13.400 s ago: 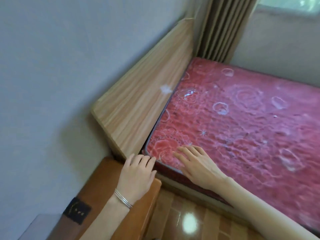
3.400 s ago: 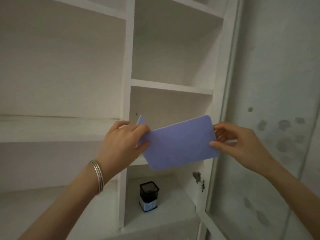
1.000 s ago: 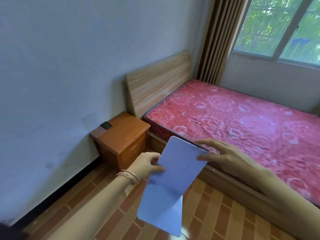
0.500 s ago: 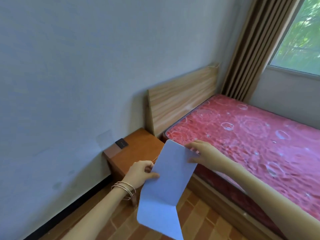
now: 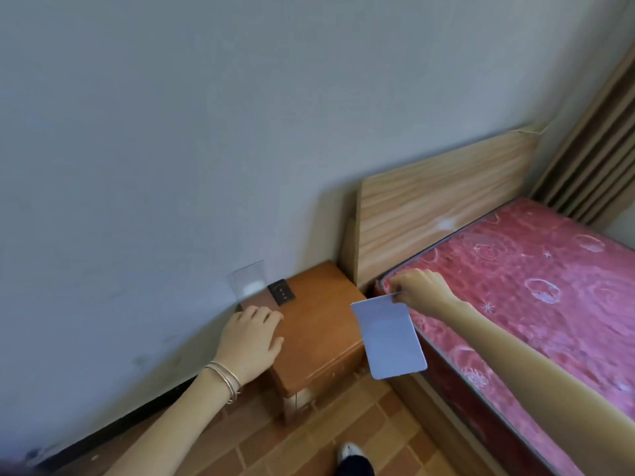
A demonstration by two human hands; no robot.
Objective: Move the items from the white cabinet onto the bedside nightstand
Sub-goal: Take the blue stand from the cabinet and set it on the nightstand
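A light purple sheet (image 5: 390,334) hangs in the air over the gap between the nightstand and the bed. My right hand (image 5: 421,292) pinches its top edge. The orange-brown wooden nightstand (image 5: 319,331) stands against the wall beside the headboard. My left hand (image 5: 251,340), with bangles on the wrist, rests on the nightstand's left part with relaxed fingers and holds nothing. A small black item (image 5: 281,292) lies at the nightstand's back edge. A clear plate (image 5: 249,283) leans on the wall behind it. The white cabinet is out of view.
A bed with a red patterned mattress (image 5: 536,290) and a pale wood headboard (image 5: 436,204) fills the right side. Brown curtains (image 5: 598,159) hang at the far right. The floor (image 5: 343,438) is brown tile, with my shoe (image 5: 348,453) at the bottom edge.
My left hand has let go of the purple sheet and moved onto the nightstand. My right hand alone now holds the sheet by its top edge. The view has come closer to the nightstand.
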